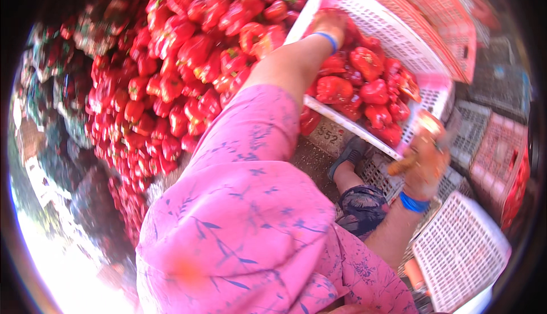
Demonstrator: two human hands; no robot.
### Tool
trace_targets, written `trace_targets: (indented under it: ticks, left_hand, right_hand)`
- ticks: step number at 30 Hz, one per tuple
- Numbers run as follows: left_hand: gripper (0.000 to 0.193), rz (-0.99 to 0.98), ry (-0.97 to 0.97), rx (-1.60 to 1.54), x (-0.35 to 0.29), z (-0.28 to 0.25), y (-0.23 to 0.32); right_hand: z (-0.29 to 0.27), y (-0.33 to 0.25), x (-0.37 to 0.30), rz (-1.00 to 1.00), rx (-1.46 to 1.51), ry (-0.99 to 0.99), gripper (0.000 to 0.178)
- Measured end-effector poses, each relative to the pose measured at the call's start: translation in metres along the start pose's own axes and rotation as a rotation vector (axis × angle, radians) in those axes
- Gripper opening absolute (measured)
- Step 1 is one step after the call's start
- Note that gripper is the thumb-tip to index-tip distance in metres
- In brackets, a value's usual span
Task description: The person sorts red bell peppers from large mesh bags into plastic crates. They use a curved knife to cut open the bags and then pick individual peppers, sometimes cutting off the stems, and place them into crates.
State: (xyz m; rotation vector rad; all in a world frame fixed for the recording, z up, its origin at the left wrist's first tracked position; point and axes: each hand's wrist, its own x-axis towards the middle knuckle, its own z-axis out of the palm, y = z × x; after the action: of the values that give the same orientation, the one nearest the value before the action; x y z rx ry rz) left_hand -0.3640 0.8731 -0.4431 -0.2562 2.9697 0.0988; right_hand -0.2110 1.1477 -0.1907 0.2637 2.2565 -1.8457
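Observation:
My left hand (333, 22) reaches into the far left corner of a white plastic crate (399, 24). It touches the red bell peppers (373, 92) lying there, and its fingers blur into their red. At the crate's near right corner, my right hand (423, 163) is raised outside the rim, stained orange, its fingers curled. A blurred greyish sliver shows beside these fingers, too smeared to name. Blue bands circle both wrists.
A large heap of red bell peppers (182, 57) fills the far left. Orange crates (439, 15) stand behind the white one. More crates, including a pink one (498, 160) and a tilted white one (462, 251), crowd the right. My shoe (348, 155) is below the crate.

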Motion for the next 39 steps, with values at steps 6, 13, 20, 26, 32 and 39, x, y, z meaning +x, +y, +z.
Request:
trace_targets:
  ticks: [6,13,20,26,32,39]
  left_hand:
    - [0.046,0.329,0.143,-0.593,-0.086,-0.102,-0.044]
    - [0.035,-0.089,0.812,-0.640,-0.276,-0.112,-0.206]
    - [0.077,-0.912,0.333,-0.831,-0.334,-0.072,-0.300]
    - [0.084,-1.297,0.417,-0.894,-0.242,-0.053,-0.278]
    - [0.081,-1.164,0.585,-1.077,-0.207,-0.025,-0.302]
    - [0.086,-1.355,0.470,-0.785,-0.207,-0.070,-0.296]
  right_hand:
    - [-0.114,0.013,-0.025,-0.033,-0.300,0.403,0.042]
    - [-0.331,0.181,-0.115,0.859,-0.675,0.627,0.052]
    - [-0.329,0.204,-0.133,0.715,-0.581,0.707,0.037]
    - [-0.175,0.084,-0.023,0.177,-0.259,0.719,0.032]
    - [0.008,0.003,-0.020,-0.049,-0.100,0.265,0.038]
    - [0.092,0.024,-0.027,0.107,0.010,0.040,0.026]
